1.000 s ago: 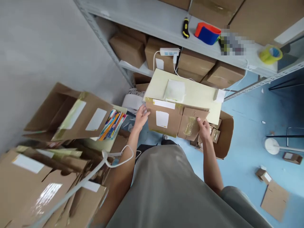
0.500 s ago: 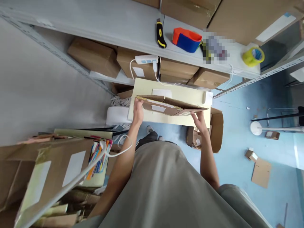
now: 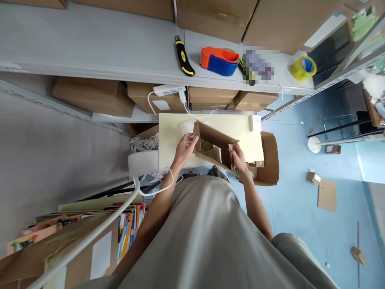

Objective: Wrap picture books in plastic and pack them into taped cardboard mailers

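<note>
A cardboard box (image 3: 221,138), partly opened out into a frame, is tilted over the pale yellow tabletop (image 3: 173,120); I can see through it to the surface below. My left hand (image 3: 184,150) presses its fingers against the box's left end, thumb toward me. At the other end, my right hand (image 3: 238,158) grips the right edge, fingers closed around the cardboard. A white object (image 3: 187,127) lies just behind my left fingers. Toward the tabletop's right back corner is a small white box (image 3: 255,123).
On the grey shelf (image 3: 120,44) ahead lie a utility knife (image 3: 184,56), a red and blue tape dispenser (image 3: 220,61) and a yellow tape roll (image 3: 303,68). An open carton (image 3: 270,160) stands right of the table. A white lamp arm (image 3: 99,233) crosses at left.
The box has gone from nearly flat to opened out, with its inside showing. My hands have come closer together. The view has shifted, so the shelf items appear further left.
</note>
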Demonstrator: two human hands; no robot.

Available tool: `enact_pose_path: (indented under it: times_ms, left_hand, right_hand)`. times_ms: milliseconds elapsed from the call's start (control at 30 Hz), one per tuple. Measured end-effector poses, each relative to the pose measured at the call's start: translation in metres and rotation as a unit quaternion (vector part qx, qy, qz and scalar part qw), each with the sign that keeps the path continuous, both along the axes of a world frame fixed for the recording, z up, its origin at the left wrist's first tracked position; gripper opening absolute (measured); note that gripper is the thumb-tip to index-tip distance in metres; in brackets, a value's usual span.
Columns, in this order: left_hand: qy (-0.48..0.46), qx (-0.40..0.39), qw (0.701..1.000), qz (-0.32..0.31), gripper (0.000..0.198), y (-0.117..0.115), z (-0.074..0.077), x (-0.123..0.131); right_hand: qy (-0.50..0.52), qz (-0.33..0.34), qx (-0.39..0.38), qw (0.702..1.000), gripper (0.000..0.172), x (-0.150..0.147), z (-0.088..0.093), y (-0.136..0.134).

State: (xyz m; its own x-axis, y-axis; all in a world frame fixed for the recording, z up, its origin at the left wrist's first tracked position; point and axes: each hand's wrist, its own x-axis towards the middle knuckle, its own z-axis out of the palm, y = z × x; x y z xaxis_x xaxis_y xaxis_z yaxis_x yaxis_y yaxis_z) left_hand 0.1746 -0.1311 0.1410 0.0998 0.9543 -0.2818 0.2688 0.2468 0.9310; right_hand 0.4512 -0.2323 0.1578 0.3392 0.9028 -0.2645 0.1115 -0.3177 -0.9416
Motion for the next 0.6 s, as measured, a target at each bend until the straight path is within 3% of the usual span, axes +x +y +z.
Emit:
enact_pose_path:
  times_ms: [100, 200, 333, 433, 500, 600]
  left_hand:
    - [0.036, 0.032, 0.999, -0.009, 0.07, -0.001, 0.006, 0.011]
    - [0.085, 0.048, 0.995, -0.029, 0.058, 0.001, 0.016, 0.019]
    - [0.159, 0.091, 0.981, -0.062, 0.044, 0.003, 0.037, 0.029]
    - [0.194, 0.101, 0.971, -0.093, 0.048, 0.002, 0.05, 0.048]
    - [0.214, 0.092, 0.966, -0.113, 0.055, 0.0, 0.051, 0.067]
    - [0.239, 0.079, 0.959, -0.129, 0.064, -0.008, 0.044, 0.097]
  right_hand:
    - [-0.034, -0.005, 0.009, 0.999, 0.046, 0.0, 0.001, 0.012]
    - [-0.041, -0.039, 0.01, 0.998, 0.042, 0.009, 0.008, 0.023]
    - [-0.025, -0.063, -0.002, 0.998, 0.037, 0.045, 0.028, 0.037]
    - [-0.012, -0.056, 0.009, 0.998, 0.033, 0.081, 0.037, 0.054]
    - [-0.007, -0.052, 0.02, 0.998, 0.036, 0.102, 0.034, 0.07]
    - [-0.009, -0.033, 0.033, 0.999, 0.049, 0.124, 0.015, 0.092]
